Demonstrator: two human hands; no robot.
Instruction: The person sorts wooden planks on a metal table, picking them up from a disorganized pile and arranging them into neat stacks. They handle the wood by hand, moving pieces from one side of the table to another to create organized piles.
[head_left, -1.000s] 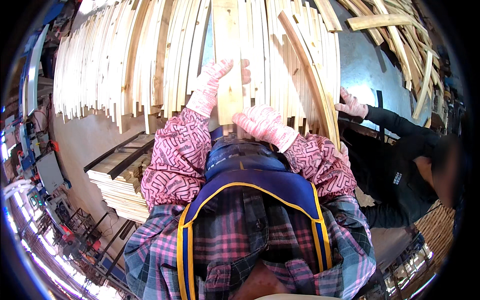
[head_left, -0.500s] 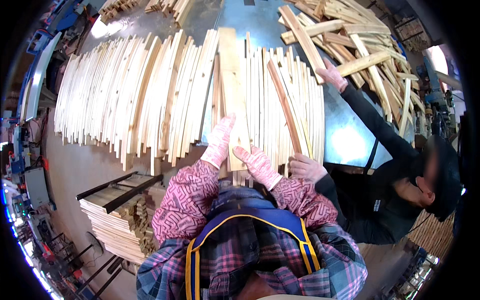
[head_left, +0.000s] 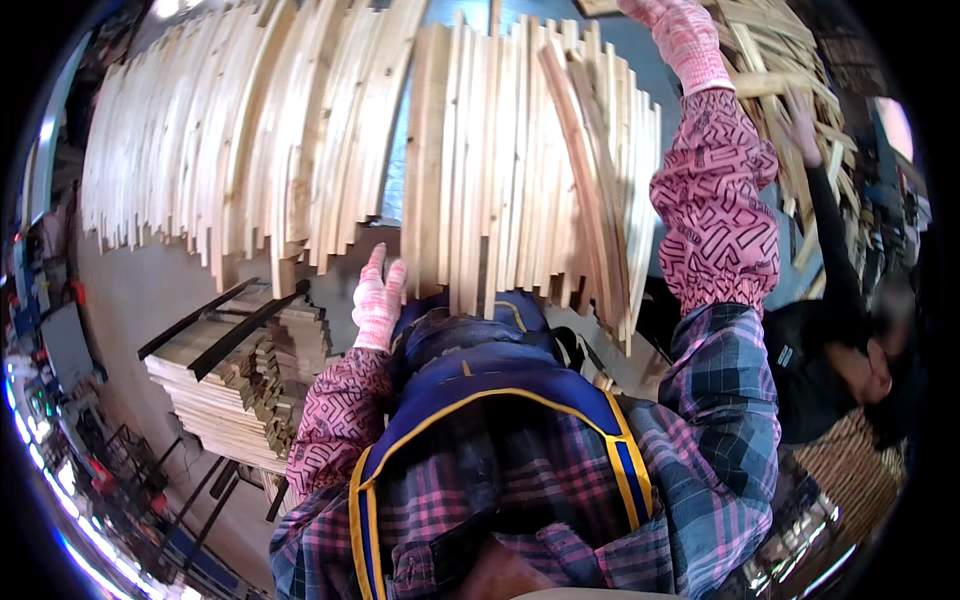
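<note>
My left hand [head_left: 378,308], in a pink and white glove, has its fingers stretched out and slightly apart. It holds nothing and is beside the near end of a wide wooden board [head_left: 428,160], close to its left edge. That board stands at the left end of a row of narrow wooden strips [head_left: 510,170]. My right arm is stretched far forward and to the right. At the top edge my gloved right hand [head_left: 685,40] is partly cut off, its fingers near the end of a wooden piece [head_left: 598,7]; whether it grips that piece cannot be seen.
A longer row of strips [head_left: 220,140] lies left of a narrow gap. Two reddish strips [head_left: 582,170] lie aslant on the right row. A loose wood pile [head_left: 790,60] is at far right, with a co-worker's hand [head_left: 800,125] by it. A board stack [head_left: 220,400] stands lower left.
The wide board that both my hands were on now lies against the right row. My left hand has let go; my right has swung far forward and right. The co-worker has shifted right.
</note>
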